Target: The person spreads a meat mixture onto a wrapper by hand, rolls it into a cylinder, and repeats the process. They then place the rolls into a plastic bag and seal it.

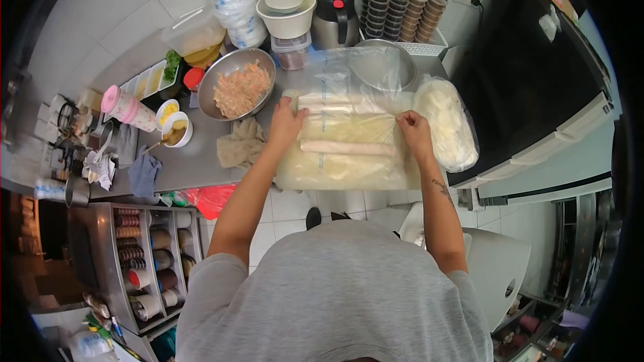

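Clear plastic film lies over a pale board at the counter's front edge. A long pinkish roll rests crosswise on it, with another pale roll farther back. My left hand is at the left end of the back roll, its fingers on the film. My right hand pinches the film's right side, thumb and fingers together. A plastic-wrapped white bundle lies just right of my right hand. Left of my left hand stands a metal bowl of orange-pink filling.
A crumpled beige cloth lies beside my left forearm. Behind the film are a metal bowl, a thermos and stacked small cups. Small white bowls and a blue cloth are at the left.
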Demonstrator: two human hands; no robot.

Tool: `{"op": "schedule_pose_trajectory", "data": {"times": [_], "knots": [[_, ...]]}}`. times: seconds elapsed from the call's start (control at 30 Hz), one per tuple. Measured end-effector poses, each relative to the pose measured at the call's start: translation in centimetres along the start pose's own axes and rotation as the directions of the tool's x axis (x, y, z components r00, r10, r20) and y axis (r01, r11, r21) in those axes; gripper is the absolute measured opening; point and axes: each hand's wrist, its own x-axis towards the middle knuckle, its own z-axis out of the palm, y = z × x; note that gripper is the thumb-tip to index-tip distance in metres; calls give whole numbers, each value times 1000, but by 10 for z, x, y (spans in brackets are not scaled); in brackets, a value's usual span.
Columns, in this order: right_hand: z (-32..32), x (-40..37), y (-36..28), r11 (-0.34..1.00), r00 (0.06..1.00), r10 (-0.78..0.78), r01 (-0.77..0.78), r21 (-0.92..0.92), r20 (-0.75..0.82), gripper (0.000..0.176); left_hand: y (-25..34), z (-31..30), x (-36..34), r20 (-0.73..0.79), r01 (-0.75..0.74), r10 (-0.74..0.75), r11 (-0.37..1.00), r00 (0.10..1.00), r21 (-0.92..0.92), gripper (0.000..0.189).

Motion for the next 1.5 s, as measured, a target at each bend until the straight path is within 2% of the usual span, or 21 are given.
{"op": "schedule_pose_trajectory", "data": {"times": [0.03, 0.17, 0.33, 0.37, 0.43, 0.47, 0.53, 0.57, 0.6, 0.67, 0.73, 0.77, 0.87, 0.97, 1.03, 1.07, 1.13, 1.17, 1.27, 1.37, 1.5], "knots": [[1, 1, -1, 1000, 1000, 14, -13, 16, -25, 14, -1, 4, 10, -27, 75, -75, 997, 997, -15, 29], [0, 6, 3, 1000, 1000, 16, -17, -7, -21, 13, -3, 6, 27, 20, -8, 7, 1000, 1000, 12, 27], [-9, 17, 15, 987, 989, 85, -100, 127, 119, 13, -6, -1, 29, 88, 59, -59, 998, 994, -5, 26], [-10, 17, 21, 980, 983, 104, -127, 152, 150, 13, -8, -1, 29, 112, 127, -115, 985, 987, -113, 26], [-10, 8, 14, 965, 995, 82, -93, 247, 51, 13, -4, -5, 25, 175, 266, -219, 909, 960, -320, 26], [-11, 4, 11, 954, 997, 72, -70, 292, 2, 13, -6, -9, 20, 84, 98, -79, 962, 993, -255, 27], [-21, -20, -3, 990, 1000, -27, 28, 138, -13, 14, -17, -20, 1, -64, -229, 224, 970, 972, -77, 27], [-28, -37, -12, 995, 997, -76, 77, 59, -16, 16, -14, -34, -15, 79, -250, 258, 964, 963, -93, 27], [-35, -57, -21, 989, 984, -147, 149, -5, 102, 19, -1, -51, -37, 222, -269, 289, 956, 931, -113, 26], [-41, -96, -39, 947, 929, -263, 300, -115, 260, 24, 23, -75, -80, 417, -474, 475, 873, 775, -114, 24], [-35, -121, -53, 866, 863, -369, 455, -209, 346, 26, 15, -72, -99, 430, -588, 533, 809, 729, -6, 21], [-34, -121, -47, 871, 871, -367, 445, -207, 326, 25, 11, -71, -103, 439, -640, 559, 767, 704, 49, 20], [-33, -114, -28, 881, 887, -364, 427, -205, 285, 22, 5, -69, -92, 488, -629, 537, 777, 688, 32, 18], [-36, -96, -29, 893, 890, -366, 418, -165, 272, 17, 5, -69, -74, 467, -532, 512, 841, 721, -99, 11], [-39, -82, -29, 921, 908, -352, 379, -88, 228, 11, 20, -74, -58, 514, -301, 311, 948, 799, -107, 13], [-37, -74, -31, 970, 948, -235, 243, -8, 216, 11, 25, -75, -50, 540, -176, 206, 979, 816, -108, 15], [-34, -54, -33, 988, 976, 9, -42, 149, 217, 12, 11, -61, -27, 562, -37, 152, 977, 813, -211, 20], [-30, -47, -32, 964, 967, -33, -36, 265, 251, 22, 2, -53, -19, 573, 28, 131, 965, 809, -261, 24], [-25, -50, -43, 959, 952, -38, -51, 280, 302, 37, 5, -45, -22, 498, 53, 122, 945, 858, -322, 28], [-31, -58, -29, 944, 915, -114, -21, 329, 387, 44, 15, -58, -39, 481, -66, 197, 959, 854, -275, 27], [-29, -58, -26, 977, 920, -24, -61, 202, 391, 29, -7, -44, -40, 430, -5, 155, 944, 889, -329, 21]]}}
